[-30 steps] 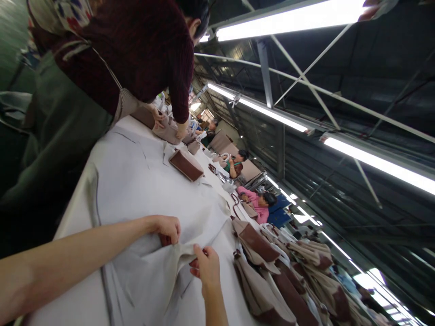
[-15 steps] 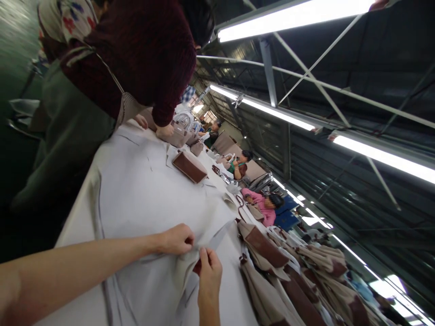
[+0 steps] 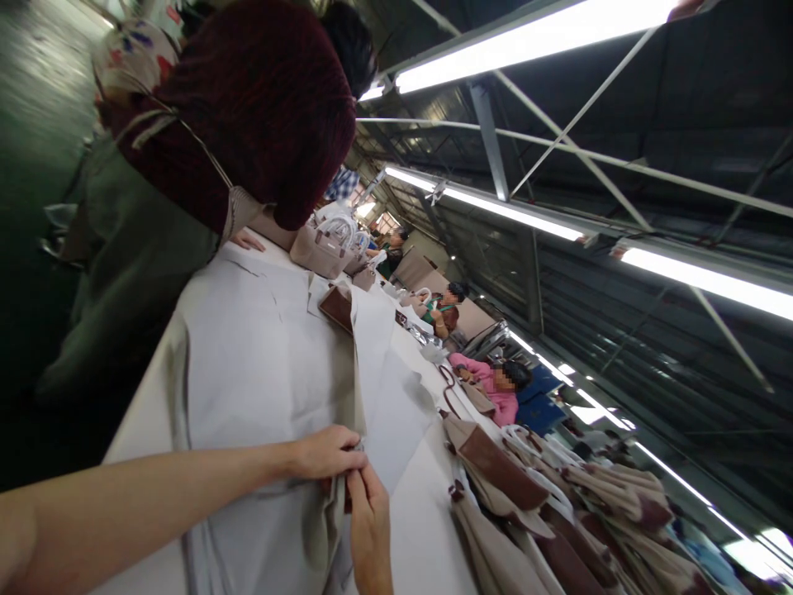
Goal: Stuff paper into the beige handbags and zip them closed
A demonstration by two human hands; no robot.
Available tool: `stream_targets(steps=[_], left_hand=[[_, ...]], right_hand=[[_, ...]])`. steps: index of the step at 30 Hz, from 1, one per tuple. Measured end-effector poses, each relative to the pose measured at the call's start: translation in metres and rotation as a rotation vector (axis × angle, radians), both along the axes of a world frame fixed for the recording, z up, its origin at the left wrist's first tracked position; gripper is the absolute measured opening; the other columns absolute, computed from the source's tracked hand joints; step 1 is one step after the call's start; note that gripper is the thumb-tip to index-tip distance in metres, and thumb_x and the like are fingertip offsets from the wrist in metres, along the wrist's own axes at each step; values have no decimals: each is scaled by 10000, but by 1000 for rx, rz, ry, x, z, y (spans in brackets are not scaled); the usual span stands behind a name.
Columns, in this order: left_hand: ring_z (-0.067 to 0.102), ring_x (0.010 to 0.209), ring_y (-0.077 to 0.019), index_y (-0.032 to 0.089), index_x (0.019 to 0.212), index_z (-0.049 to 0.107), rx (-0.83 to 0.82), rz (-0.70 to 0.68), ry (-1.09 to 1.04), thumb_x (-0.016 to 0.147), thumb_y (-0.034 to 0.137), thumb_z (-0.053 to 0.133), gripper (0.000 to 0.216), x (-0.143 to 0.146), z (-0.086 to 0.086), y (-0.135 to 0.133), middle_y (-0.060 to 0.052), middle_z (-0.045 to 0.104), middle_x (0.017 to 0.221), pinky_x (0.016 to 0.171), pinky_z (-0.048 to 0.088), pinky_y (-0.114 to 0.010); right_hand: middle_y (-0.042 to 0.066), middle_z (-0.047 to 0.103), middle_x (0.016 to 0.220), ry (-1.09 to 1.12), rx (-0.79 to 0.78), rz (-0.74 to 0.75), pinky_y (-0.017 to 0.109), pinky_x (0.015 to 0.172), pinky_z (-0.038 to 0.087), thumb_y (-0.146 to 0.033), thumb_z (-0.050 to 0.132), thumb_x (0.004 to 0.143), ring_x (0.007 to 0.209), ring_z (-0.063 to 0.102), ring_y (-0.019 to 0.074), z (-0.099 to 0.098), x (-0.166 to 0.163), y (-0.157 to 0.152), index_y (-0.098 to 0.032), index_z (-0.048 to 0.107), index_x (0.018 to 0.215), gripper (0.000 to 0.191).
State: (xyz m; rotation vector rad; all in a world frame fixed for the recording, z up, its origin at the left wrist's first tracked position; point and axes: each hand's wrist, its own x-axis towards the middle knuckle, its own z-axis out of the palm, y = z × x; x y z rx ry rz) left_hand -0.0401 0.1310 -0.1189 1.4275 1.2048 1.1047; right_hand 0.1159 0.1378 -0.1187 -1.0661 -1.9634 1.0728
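Observation:
My left hand (image 3: 327,453) comes in from the left and pinches the edge of a beige fabric piece (image 3: 320,529). Right beside it, my right hand (image 3: 370,521) grips the same edge from below, fingertips almost touching the left ones. A bit of dark brown trim (image 3: 348,499) shows between the hands. What exactly the fingertips press is hidden. Beneath lies a large white sheet (image 3: 248,355), and a raised white flap (image 3: 377,355) stands just beyond the hands.
Left of the table, a co-worker (image 3: 248,107) in a maroon top leans over. Beige bags (image 3: 322,246) with white-wrapped handles stand at the far end, near a brown-based bag (image 3: 336,307). More beige-and-brown bags (image 3: 496,463) lie along the right. A person in pink (image 3: 496,384) sits beyond.
Both hands have shifted slightly down, still together at the fabric edge. The fabric edge and white flap have lifted, now partly covering the brown-based bag. The co-worker's one hand has gone from view.

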Motion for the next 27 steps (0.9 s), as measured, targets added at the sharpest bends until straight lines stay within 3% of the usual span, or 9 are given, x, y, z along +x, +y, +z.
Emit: stream_targets(steps=[7, 13, 20, 23, 25, 27], left_hand=[[479, 403, -134, 176, 725, 486, -172, 19, -18, 715, 156, 402, 87, 2, -6, 9, 21, 504, 574, 403, 381, -238], [504, 611, -133, 170, 764, 505, -38, 221, 74, 582, 29, 479, 232, -2, -5, 8, 36, 509, 648, 508, 331, -217], [553, 744, -174, 171, 866, 623, 92, 361, 209, 717, 56, 496, 227, 1, 6, -3, 1, 614, 747, 694, 389, -259], [545, 732, -177, 183, 902, 643, 122, 339, 276, 756, 73, 496, 234, 3, 9, -7, -1, 618, 753, 712, 386, -268], [524, 693, -170, 189, 924, 636, 137, 310, 311, 768, 86, 488, 239, 3, 9, -8, 8, 603, 729, 697, 381, -267], [518, 691, -167, 190, 912, 615, 153, 294, 273, 783, 117, 482, 199, 2, 8, -7, 9, 595, 729, 696, 383, -269]], right_hand=[[92, 727, 922, -213, 234, -125, 351, 805, 481, -430, 382, 873, 873, 658, 264, -3, -3, 17, -194, 697, 947, 400], [157, 683, 1046, -352, 327, -114, 392, 905, 434, -328, 304, 887, 988, 636, 292, 5, -15, 26, -147, 687, 1040, 451], [167, 665, 1026, -563, 307, -65, 393, 855, 456, -198, 296, 917, 983, 657, 312, 1, -14, 17, -86, 642, 1212, 468], [190, 620, 1268, -779, 252, -68, 372, 886, 484, -109, 303, 931, 1086, 669, 298, 1, -14, 17, -100, 486, 1433, 535], [264, 439, 1494, -911, 220, -143, 387, 939, 493, -111, 279, 964, 1182, 641, 314, 1, -13, 23, -38, 311, 1525, 567], [317, 330, 1551, -965, 201, -204, 384, 998, 479, -148, 276, 992, 1256, 598, 323, 1, -9, 32, 55, 239, 1519, 566]])
